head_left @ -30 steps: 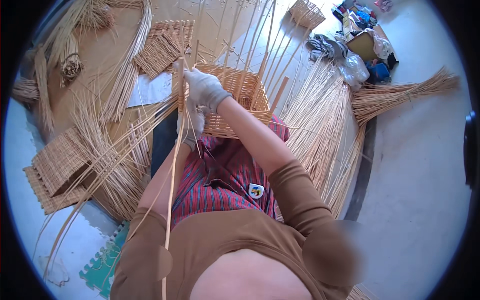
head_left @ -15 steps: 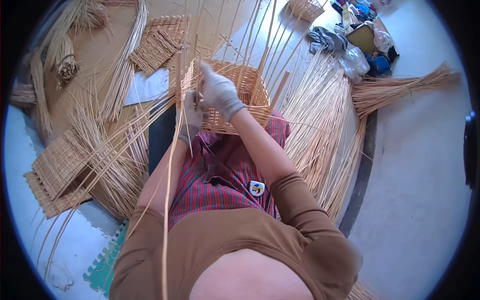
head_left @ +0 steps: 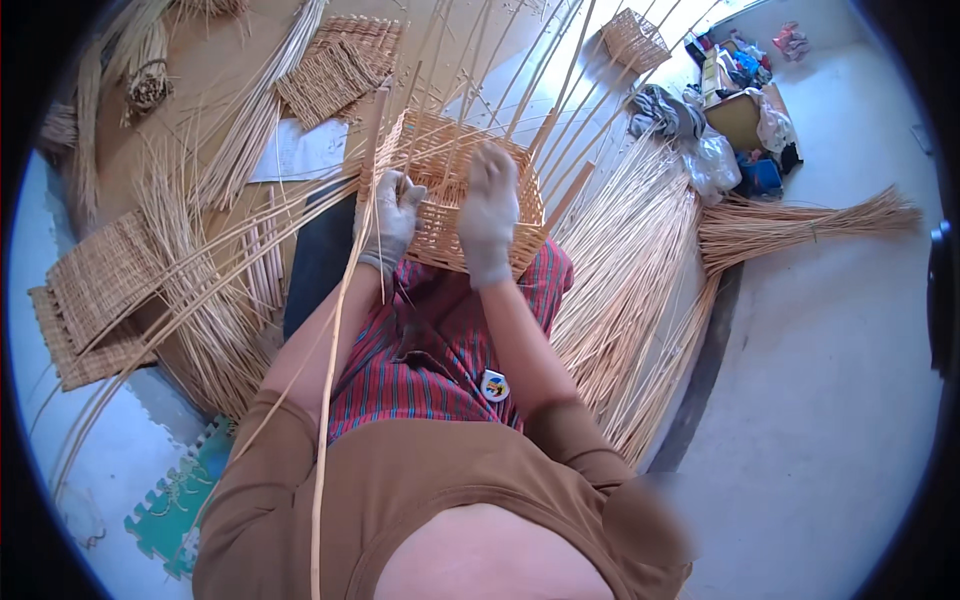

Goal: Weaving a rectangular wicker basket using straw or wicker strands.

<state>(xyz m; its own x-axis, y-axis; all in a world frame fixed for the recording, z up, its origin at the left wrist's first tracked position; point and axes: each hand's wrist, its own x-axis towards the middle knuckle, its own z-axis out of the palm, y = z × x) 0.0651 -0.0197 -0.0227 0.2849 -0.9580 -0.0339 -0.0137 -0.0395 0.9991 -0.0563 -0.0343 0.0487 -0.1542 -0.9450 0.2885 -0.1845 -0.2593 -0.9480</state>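
Observation:
A half-woven wicker basket (head_left: 440, 238) rests on my lap, with long upright stakes rising from its rim and flat wooden sticks at its corners. My left hand (head_left: 393, 222), in a pale glove, is closed at the near left corner, its thumb and fingers gripping the basket wall beside a flat stick (head_left: 376, 135). Over the near wall, right of centre, lies my gloved right hand (head_left: 488, 215). Its fingers are bunched together and point into the basket; whatever is at their tips is hidden. Loose weaving strands (head_left: 300, 212) run leftward from the basket's left corner.
Bundles of cane (head_left: 625, 270) spread along the right, and a tied bundle (head_left: 800, 228) lies farther right. Woven panels (head_left: 105, 275) sit at the left, others (head_left: 338, 80) farther away. Another basket (head_left: 636, 42) stands at the back. A long strand (head_left: 325, 450) crosses my left arm.
My right hand has moved away from my left hand, rightward to the basket's near wall. My left hand stays at the left corner. The whole view has shifted slightly.

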